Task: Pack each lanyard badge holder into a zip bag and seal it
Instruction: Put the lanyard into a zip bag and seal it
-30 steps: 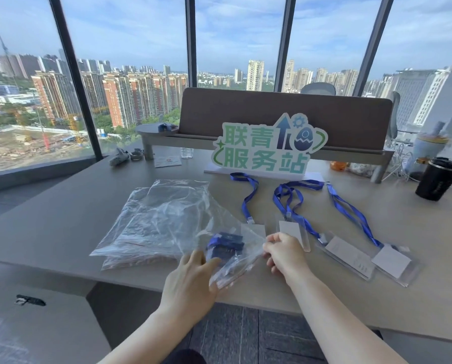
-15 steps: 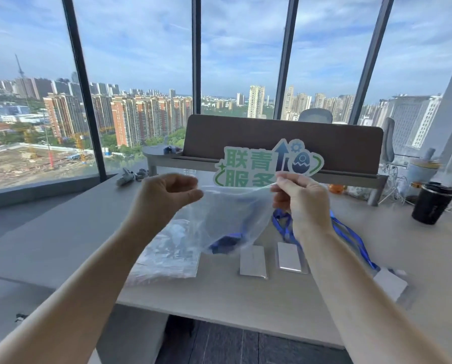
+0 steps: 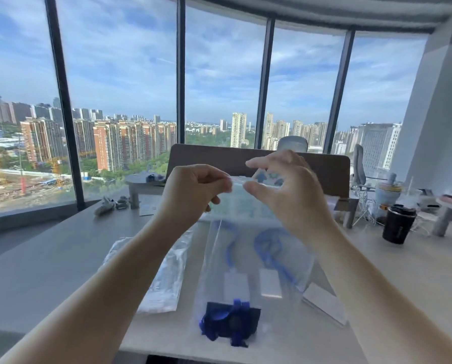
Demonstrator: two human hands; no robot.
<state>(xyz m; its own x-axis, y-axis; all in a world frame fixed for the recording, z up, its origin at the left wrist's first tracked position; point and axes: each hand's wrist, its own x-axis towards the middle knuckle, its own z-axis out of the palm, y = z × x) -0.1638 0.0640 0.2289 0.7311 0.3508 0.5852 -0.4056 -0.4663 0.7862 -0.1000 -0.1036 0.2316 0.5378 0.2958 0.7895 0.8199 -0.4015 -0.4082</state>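
Sealing is under way: my left hand [image 3: 193, 190] pinches the zip strip [image 3: 236, 181] of the raised clear plastic zip bag [image 3: 246, 258], with the bundled blue lanyard badge holder [image 3: 231, 323] at its bottom. My right hand [image 3: 285, 195] brackets the strip with thumb and forefinger, but I cannot tell whether it grips. Next, I reckon, comes pinching along the strip.

Floor-to-ceiling windows [image 3: 128, 74] show a daylit skyline behind a pale desk [image 3: 62, 258] and what seems a brown divider [image 3: 206, 158].

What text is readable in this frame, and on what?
Nothing reads clearly.
Sign behind the zip bag: green lettering, too blurred through the plastic to read.
Black cup: no legible mark.
Badge holders on the desk: pale cards, no text that can be made out.
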